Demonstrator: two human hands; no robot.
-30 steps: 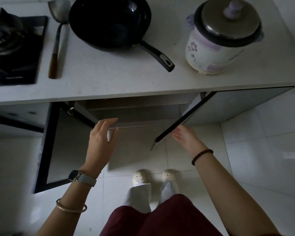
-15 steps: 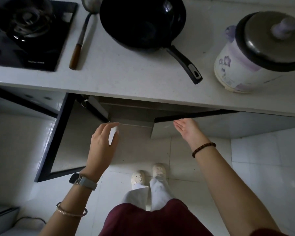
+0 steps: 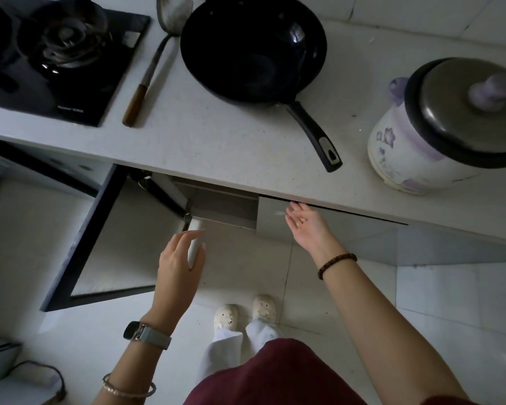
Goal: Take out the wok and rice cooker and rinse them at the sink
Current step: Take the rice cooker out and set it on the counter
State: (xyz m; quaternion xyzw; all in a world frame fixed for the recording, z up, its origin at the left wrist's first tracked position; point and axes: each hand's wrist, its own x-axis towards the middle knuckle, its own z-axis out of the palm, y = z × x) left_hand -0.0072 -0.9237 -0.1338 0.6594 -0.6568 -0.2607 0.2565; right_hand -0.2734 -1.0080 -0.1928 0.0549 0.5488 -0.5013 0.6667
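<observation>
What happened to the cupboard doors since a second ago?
The right door swung closed, pushed by the right hand. The left door stayed open, with the left hand open near its edge. The wok and rice cooker stayed on the counter.

Black glass gas hob at 10 o'clock, burner on it. Metal spatula with a wooden handle lies just right of the hob at 11, on the pale speckled countertop. Below: left cabinet door wide open at 8-9. Right cabinet door at 3, shut or nearly so. Pale floor tiles at 4. Dark cord loop at 7.
</observation>
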